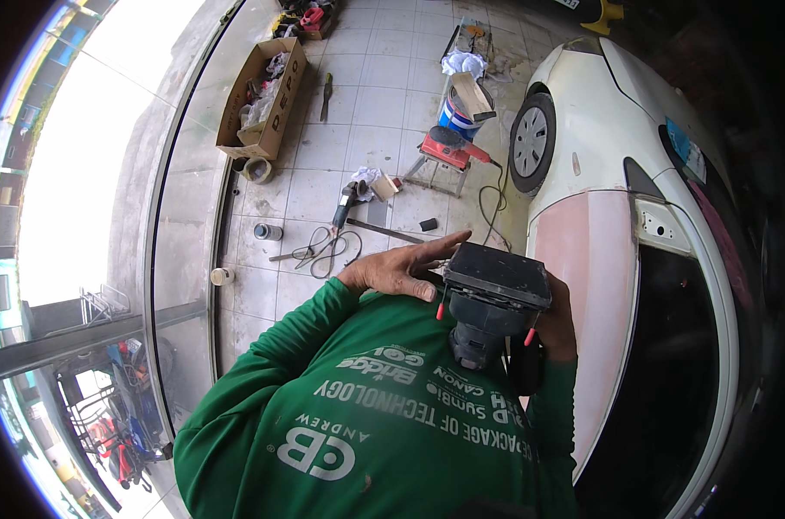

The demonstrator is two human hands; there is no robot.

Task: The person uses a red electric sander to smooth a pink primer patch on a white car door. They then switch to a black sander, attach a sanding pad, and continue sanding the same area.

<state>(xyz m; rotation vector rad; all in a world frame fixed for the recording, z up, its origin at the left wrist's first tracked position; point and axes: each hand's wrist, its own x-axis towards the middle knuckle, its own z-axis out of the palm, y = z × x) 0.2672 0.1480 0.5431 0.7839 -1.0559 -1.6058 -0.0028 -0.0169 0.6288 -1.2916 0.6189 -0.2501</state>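
Beside car (pixel 587 104): panel (pixel 583 259) coated pink, seemingly unfinished; sander (pixel 496 281) off it; open left hand (pixel 397 270); can't tell grip of right hand (pixel 561 320).

The floor (pixel 379 112) is laid with pale square tiles, smudged and stained in places. At its left side sits an open cardboard box (pixel 286 99), with a tan roll (pixel 257 170) just beside it and a long, dark tool (pixel 326 97) to its right. Nearer stand 2 small containers, close to a corded power tool (pixel 345 205). A small black block (pixel 429 224) lies near a metal stool (pixel 431 185), and a car wheel (pixel 533 143) rests on the tiles at the right.
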